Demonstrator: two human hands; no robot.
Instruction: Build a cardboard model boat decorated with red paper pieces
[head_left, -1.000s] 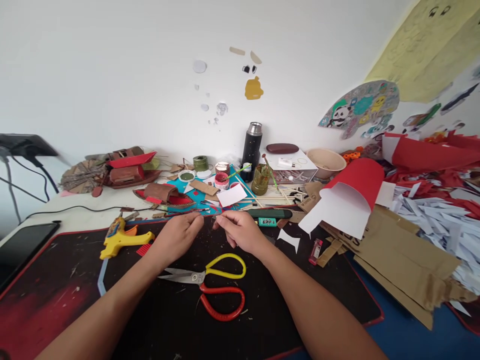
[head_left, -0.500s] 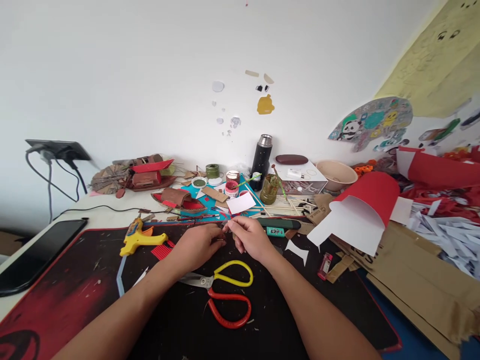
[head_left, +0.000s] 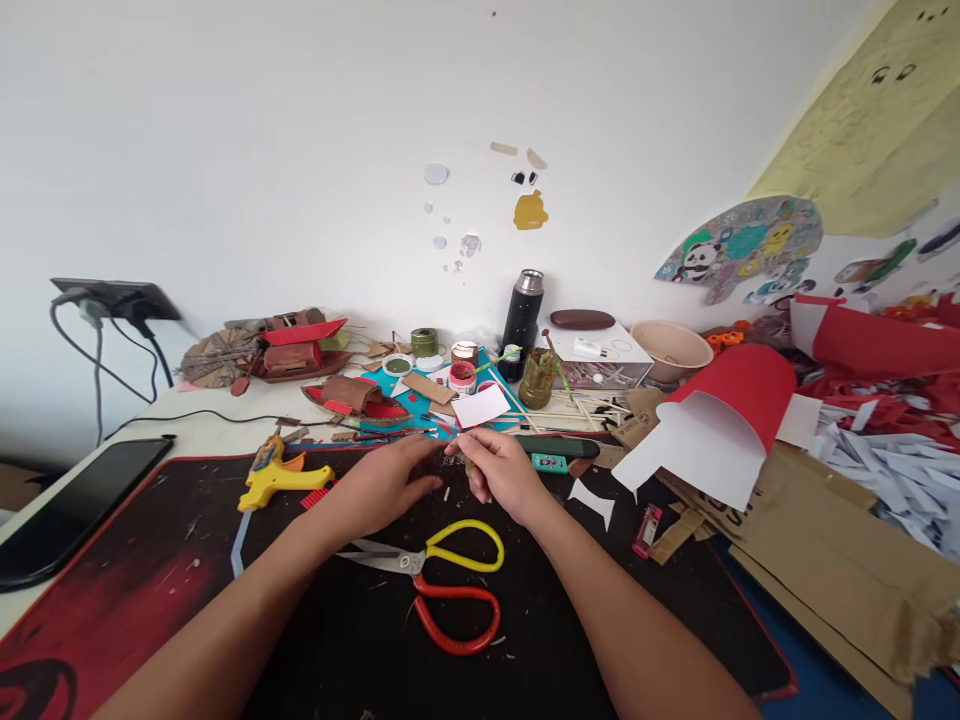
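Above the middle of the black mat (head_left: 360, 650), my left hand (head_left: 390, 485) has its thumb apart from its stretched fingers, and I see nothing held in it. Close beside it, my right hand (head_left: 499, 472) is closed in a pinch; what its fingertips hold is too small to make out. Scissors (head_left: 409, 562) with one yellow and one red handle lie spread on the mat below the hands. A tiny pale scrap (head_left: 447, 493) shows between the hands. Part of a red ridged piece (head_left: 313, 497) is visible beside my left wrist.
Left on the mat lies a yellow glue gun (head_left: 281, 475); a phone (head_left: 82, 510) is beyond it. Small model boats (head_left: 356, 398), paint pots (head_left: 463, 376) and a black flask (head_left: 523, 325) stand behind. At right are a lighter (head_left: 648, 530), a red paper roll (head_left: 750, 400) and cardboard (head_left: 840, 570).
My left hand has shifted slightly left, its thumb parting from the fingers, and covers more of the red ridged piece. A tiny scrap now shows between the hands. My right hand stays nearly still.
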